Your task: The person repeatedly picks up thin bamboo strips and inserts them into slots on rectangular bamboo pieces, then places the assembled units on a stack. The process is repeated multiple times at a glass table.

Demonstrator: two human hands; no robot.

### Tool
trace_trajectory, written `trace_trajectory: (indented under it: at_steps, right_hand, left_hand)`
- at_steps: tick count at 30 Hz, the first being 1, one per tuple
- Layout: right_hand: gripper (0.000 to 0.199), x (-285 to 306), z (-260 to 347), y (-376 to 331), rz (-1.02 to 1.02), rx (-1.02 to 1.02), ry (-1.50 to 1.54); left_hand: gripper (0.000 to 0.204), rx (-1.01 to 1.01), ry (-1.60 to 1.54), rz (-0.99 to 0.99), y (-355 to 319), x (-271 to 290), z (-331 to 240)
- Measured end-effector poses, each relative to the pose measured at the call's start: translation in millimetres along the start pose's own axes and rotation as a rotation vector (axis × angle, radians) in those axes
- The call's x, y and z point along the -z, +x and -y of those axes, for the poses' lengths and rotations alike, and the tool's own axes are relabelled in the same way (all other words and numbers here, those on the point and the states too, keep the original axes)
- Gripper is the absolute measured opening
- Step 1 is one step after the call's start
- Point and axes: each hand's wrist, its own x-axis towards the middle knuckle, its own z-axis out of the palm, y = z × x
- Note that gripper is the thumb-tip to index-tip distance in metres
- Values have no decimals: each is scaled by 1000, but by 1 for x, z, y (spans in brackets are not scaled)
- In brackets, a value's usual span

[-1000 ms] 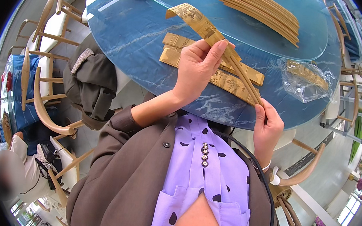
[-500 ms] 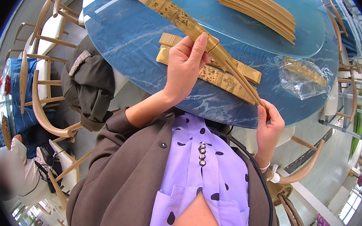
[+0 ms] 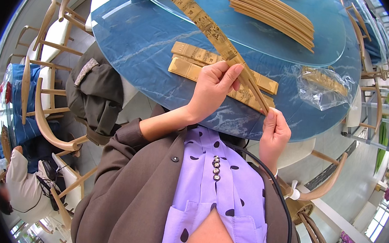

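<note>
A round blue table [image 3: 131, 46] fills the upper part of the view, with a glass turntable [image 3: 330, 45] covering its far side; wooden chairs [image 3: 43, 108] ring it, one at the left edge draped with a dark jacket [image 3: 95, 94]; on the turntable's far right lies a fanned stack of bamboo slats [image 3: 273, 15]; near the table's right edge sits a crumpled clear plastic bag [image 3: 327, 87]; by the near edge lie flat gold packets [image 3: 195, 61], side by side. The long gold strip [image 3: 203, 22] is held above the table, its long axis running from the far-left edge down toward the near-right edge; the left hand [image 3: 213, 88] grips it near its lower third, fingers curled round and thumb laid along it; the right hand [image 3: 275, 128] pinches the thin lower tip between thumb and fingertips, just at the table's near rim; so the strip stretches up and left from both hands, the left being the nearer to its middle.
</note>
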Motion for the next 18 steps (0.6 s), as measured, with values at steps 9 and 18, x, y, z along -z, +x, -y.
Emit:
trace_trajectory:
  at_steps: [9, 18]
  right_hand:
    - [27, -4, 12, 4, 228, -182, 334]
    - [48, -2, 19, 10, 319, 620, 36]
  left_hand:
    - [37, -222, 100, -151, 17, 11, -19]
    - [41, -292, 102, -231, 40, 22, -26]
